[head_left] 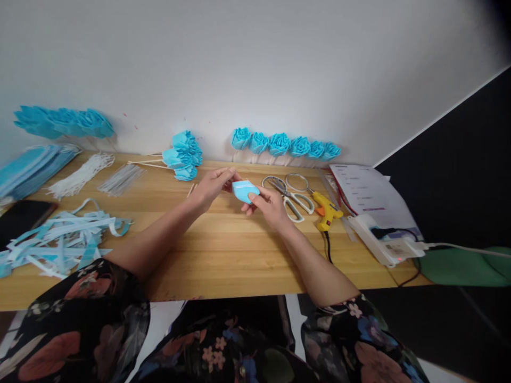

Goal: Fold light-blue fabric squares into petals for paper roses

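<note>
At the far left of the counter lies a stack of blue masks, w/ a dark phone just in front and a heap of cut strips near the front edge. Behind them, at the wall, is a bunch of blue flowers. Next come white ear loops, a small pile of thin wires, then flowers on sticks.

Your left hand is approx. mid-counter. Its grip is closed, fingertips on the left end of the blue folded piece. The piece sits between both your hands, just left of the scissors; I cannot tell if it touches the wood. Your right hand has its grip closed on the piece's right lower corner, thumb on the front.

Right of the scissors lies a yellow glue gun. A row of blue roses stands behind, along the wall. Further right are a paper sheet and a white power strip at the counter's end.
</note>
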The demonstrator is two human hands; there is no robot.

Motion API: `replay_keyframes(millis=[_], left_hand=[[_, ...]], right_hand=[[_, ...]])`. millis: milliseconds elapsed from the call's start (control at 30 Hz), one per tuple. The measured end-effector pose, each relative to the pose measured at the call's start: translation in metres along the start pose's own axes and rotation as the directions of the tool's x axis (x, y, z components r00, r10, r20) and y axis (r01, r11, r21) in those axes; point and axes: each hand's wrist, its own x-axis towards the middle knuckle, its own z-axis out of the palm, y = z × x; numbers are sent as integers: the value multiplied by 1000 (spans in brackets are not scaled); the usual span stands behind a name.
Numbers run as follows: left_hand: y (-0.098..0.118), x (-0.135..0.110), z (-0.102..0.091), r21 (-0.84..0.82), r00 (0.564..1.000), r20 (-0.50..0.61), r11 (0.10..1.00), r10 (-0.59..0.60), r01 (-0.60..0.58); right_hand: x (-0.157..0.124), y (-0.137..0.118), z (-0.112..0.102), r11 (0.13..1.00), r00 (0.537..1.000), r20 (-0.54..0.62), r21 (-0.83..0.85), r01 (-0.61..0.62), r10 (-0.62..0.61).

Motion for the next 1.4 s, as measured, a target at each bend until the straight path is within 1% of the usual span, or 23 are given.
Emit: replay_keyframes(millis=[67, 200, 367, 500, 600, 767, 933, 1000, 1067, 1133, 1267, 1333, 1400], left_hand=[[3, 0, -1, 25, 1000, -18, 999, 22, -21], [8, -2, 0, 65, 1000, 3, 997, 31, -31], [7, -4, 4, 28, 997, 22, 997, 70, -71], [7, -5, 4, 5, 996, 36, 997, 81, -81], [7, -5, 3, 9, 996, 41, 997, 79, -79], [5, -3, 2, 31, 996, 0, 996, 86, -86], [0, 1, 0, 17, 996, -45, 997, 73, -72], [-3, 2, -2, -3, 994, -75, 997, 79, -79], [-5, 3, -3, -30, 993, -81, 996, 82, -85], [-6, 3, -2, -37, 997, -45, 997, 61, -63], [-2, -3, 9, 20, 996, 92, 1000, 16, -18], [-1, -7, 15, 29, 994, 105, 1000, 9, -12], [0, -10, 18, 8, 997, 81, 1000, 9, -9]], right_hand=[[-1, -1, 1, 1000, 1000, 5, -17, -2, 2], [-2, -4, 3, 998, 1000, 1, -61, -10, 10], [-3, -6, 5, 995, 1000, 4, -99, -26, 27], [-2, -6, 5, 994, 999, 21, -107, -32, 35], [-2, -6, 4, 995, 999, 18, -96, -38, 40], [-1, -5, 2, 998, 999, -4, -50, -35, 35], [2, -1, -1, 1000, 999, -45, 25, -17, 18], [3, 0, -2, 999, 998, -62, 44, -15, 18], [3, 0, -2, 998, 998, -68, 56, -13, 17], [3, 0, -2, 998, 997, -68, 64, -16, 20], [3, -1, -1, 997, 997, -69, 71, -24, 29], [3, 0, -1, 998, 997, -64, 65, -28, 32], [3, 0, 0, 998, 998, -54, 52, -25, 27]])
